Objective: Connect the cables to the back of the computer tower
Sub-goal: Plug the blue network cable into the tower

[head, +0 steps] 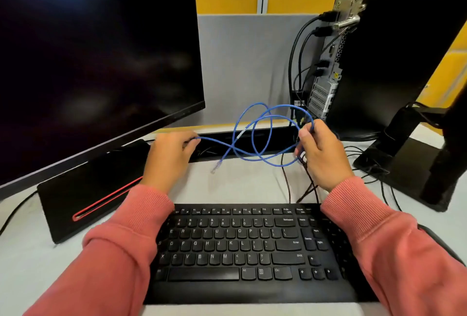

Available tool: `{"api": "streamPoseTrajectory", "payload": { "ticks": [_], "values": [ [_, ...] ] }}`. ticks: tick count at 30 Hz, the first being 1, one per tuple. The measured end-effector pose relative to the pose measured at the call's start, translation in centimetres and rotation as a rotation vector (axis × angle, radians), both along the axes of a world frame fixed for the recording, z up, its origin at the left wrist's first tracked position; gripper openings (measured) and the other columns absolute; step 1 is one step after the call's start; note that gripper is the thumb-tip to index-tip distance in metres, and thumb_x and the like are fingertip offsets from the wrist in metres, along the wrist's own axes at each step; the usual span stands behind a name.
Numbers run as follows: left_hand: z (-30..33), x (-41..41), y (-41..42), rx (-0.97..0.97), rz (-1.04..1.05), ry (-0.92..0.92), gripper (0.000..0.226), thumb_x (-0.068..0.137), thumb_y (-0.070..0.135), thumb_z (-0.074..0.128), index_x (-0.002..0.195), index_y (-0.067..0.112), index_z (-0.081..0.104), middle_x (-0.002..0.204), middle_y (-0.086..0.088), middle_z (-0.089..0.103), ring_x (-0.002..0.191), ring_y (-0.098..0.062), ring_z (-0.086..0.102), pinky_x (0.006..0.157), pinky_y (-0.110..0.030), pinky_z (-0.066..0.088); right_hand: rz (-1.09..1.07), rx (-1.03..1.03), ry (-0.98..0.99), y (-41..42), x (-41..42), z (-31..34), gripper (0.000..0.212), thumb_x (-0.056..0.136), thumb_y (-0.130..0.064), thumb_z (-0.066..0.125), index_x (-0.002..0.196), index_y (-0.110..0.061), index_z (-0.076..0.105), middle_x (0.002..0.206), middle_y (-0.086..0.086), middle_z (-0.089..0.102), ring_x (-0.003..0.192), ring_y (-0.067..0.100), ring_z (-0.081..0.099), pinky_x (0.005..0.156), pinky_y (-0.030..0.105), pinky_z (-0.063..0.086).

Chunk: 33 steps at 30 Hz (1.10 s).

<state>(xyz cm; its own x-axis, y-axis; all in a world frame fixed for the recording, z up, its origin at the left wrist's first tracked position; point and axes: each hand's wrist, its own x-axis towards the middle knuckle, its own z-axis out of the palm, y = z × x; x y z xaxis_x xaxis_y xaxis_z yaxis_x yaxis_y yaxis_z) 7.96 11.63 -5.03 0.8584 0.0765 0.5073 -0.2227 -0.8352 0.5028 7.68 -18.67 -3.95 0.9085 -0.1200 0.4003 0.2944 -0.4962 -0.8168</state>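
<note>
An office cubicle: grey partition, monitor, keyboard, computer tower on desk.

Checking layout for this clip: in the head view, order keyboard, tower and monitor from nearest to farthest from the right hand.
From the right hand:
1. Keyboard, just below it.
2. Tower, up and right of it.
3. Monitor, far left.
Keyboard and tower are close to call.

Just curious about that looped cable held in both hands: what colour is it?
Blue cable, with a clear plug at its loose end; the head view shows it.

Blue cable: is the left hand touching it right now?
Touching. The head view shows the left hand pinching the blue cable where it enters the fingers.
</note>
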Motion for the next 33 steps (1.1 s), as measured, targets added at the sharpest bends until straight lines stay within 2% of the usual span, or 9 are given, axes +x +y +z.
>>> {"api": "streamPoseTrajectory", "payload": {
  "ticks": [4, 8, 13, 16, 19, 23, 28, 31, 33],
  "values": [
    [2.6, 1.2, -0.5, 0.055, -0.057, -0.028, 0.015, 0.099, 0.028, 0.065, 0.093, 0.021, 0.077, 0.079, 0.004, 0.074, 0.079, -0.018, 0.07, 0.077, -0.042, 0.058, -0.012, 0.024, -0.01, 0.4, 0.9, 1.8, 0.021, 0.105, -0.023, 0.046, 0.089, -0.011, 0.052, 0.067, 0.008, 0.064, 0.061, 0.015, 0.057, 0.066, 0.031, 0.052],
    [4.7, 1.9, -1.6, 0.113, -0.089, -0.052, 0.019, 0.099, 0.03, 0.064, 0.093, 0.018, 0.077, 0.072, -0.001, 0.071, 0.074, -0.023, 0.067, 0.072, -0.044, 0.057, -0.048, 0.024, -0.012, 0.6, 1.5, 2.7, 0.02, 0.105, -0.023, 0.046, 0.088, -0.014, 0.053, 0.065, 0.004, 0.062, 0.056, 0.01, 0.055, 0.058, 0.027, 0.049],
    [5.5, 1.7, -3.2, 0.069, -0.155, -0.027, 0.008, 0.094, 0.022, 0.071, 0.097, 0.019, 0.078, 0.082, 0.005, 0.074, 0.078, -0.015, 0.069, 0.08, -0.04, 0.058, -0.064, 0.069, 0.012, 0.4, 1.7, 3.1, 0.021, 0.104, -0.027, 0.048, 0.086, -0.018, 0.055, 0.066, 0.004, 0.063, 0.053, 0.008, 0.052, 0.057, 0.028, 0.046],
    [5.6, 1.0, -4.6, -0.054, -0.249, 0.066, 0.02, 0.097, 0.02, 0.067, 0.115, 0.021, 0.075, 0.091, 0.009, 0.074, 0.085, -0.007, 0.068, 0.087, -0.027, 0.056, -0.049, 0.119, 0.024, 0.1, 1.6, 3.0, 0.022, 0.103, -0.027, 0.05, 0.084, -0.019, 0.057, 0.064, 0.001, 0.062, 0.054, 0.011, 0.053, 0.059, 0.033, 0.046],
    [5.1, 0.1, -6.3, -0.195, -0.383, 0.21, 0.039, 0.098, 0.029, 0.066, 0.137, 0.028, 0.059, 0.095, 0.012, 0.072, 0.083, -0.002, 0.067, 0.076, -0.009, 0.05, -0.029, 0.183, 0.027, -0.1, 1.4, 3.4, 0.021, 0.103, -0.028, 0.051, 0.088, -0.016, 0.059, 0.063, -0.001, 0.06, 0.057, 0.013, 0.052, 0.061, 0.035, 0.045],
    [3.3, 0.6, -7.5, -0.061, -0.424, 0.285, 0.06, 0.095, 0.041, 0.067, 0.149, 0.041, 0.041, 0.109, 0.012, 0.069, 0.105, -0.012, 0.062, 0.097, -0.035, 0.051, 0.018, 0.281, 0.028, -0.1, 0.9, 4.7, 0.025, 0.103, -0.028, 0.05, 0.092, -0.013, 0.066, 0.06, -0.004, 0.055, 0.057, 0.011, 0.049, 0.057, 0.029, 0.041],
    [3.5, 1.6, -7.9, 0.028, -0.413, 0.265, 0.057, 0.098, 0.033, 0.064, 0.149, 0.036, 0.04, 0.098, 0.017, 0.068, 0.094, -0.015, 0.062, 0.095, -0.045, 0.05, 0.028, 0.305, 0.021, -0.5, 0.6, 6.1, 0.028, 0.102, -0.027, 0.049, 0.09, -0.013, 0.071, 0.055, -0.004, 0.048, 0.054, 0.011, 0.043, 0.058, 0.029, 0.041],
    [3.9, 2.3, -7.3, 0.179, -0.328, 0.243, 0.07, 0.101, 0.035, 0.058, 0.159, 0.04, 0.019, 0.128, 0.01, 0.061, 0.116, -0.02, 0.057, 0.103, -0.046, 0.039, -0.005, 0.359, 0.003, -0.8, 0.4, 7.1, 0.029, 0.103, -0.026, 0.048, 0.091, -0.015, 0.072, 0.057, -0.005, 0.044, 0.05, 0.007, 0.038, 0.051, 0.023, 0.037],
    [4.0, 2.6, -6.7, 0.247, -0.273, 0.247, 0.079, 0.101, 0.039, 0.056, 0.16, 0.044, 0.003, 0.154, 0.005, 0.042, 0.139, -0.023, 0.044, 0.106, -0.049, 0.029, -0.03, 0.367, -0.043, -1.0, 0.2, 7.7, 0.029, 0.103, -0.029, 0.05, 0.093, -0.015, 0.074, 0.064, 0.001, 0.045, 0.051, 0.006, 0.038, 0.05, 0.02, 0.037]
  ]
}}
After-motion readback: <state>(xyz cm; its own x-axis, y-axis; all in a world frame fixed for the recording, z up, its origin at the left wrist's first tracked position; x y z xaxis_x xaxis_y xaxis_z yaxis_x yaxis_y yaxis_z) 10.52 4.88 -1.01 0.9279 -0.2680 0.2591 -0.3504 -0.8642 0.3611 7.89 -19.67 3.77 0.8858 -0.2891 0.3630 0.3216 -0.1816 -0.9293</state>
